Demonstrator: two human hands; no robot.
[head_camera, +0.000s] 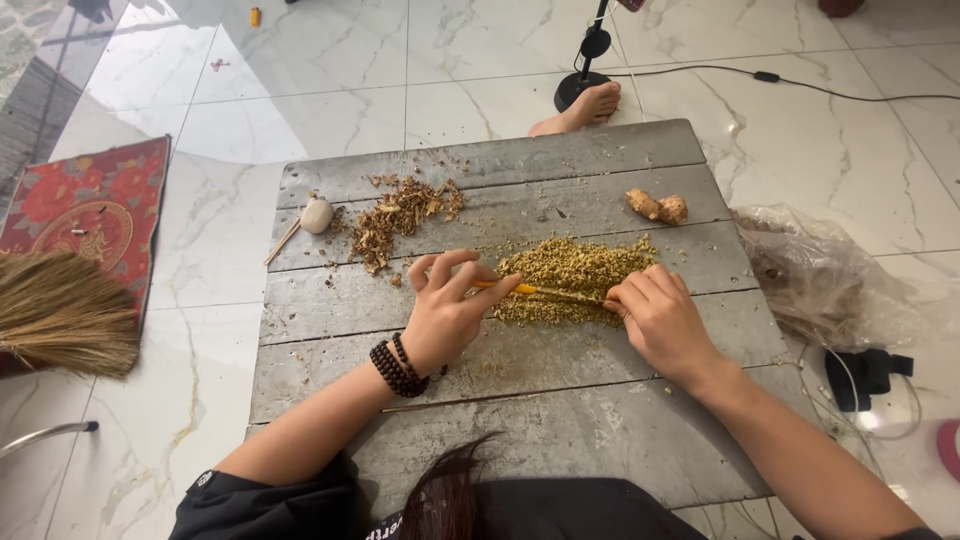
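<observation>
Stick (545, 293) spans both grips, left hand (448, 315) to right hand (658, 322).

both hands pinch a thin yellow stick (535, 291) over the grey wooden board (560, 440). nearer the body than the grip, bare planks give open room. just beyond it the greenish crumb heap (575, 268) blocks. beyond and left lie brown shavings (400, 218) and a pale round lump (317, 214); beyond and right, two ginger-like chunks (658, 207).
</observation>
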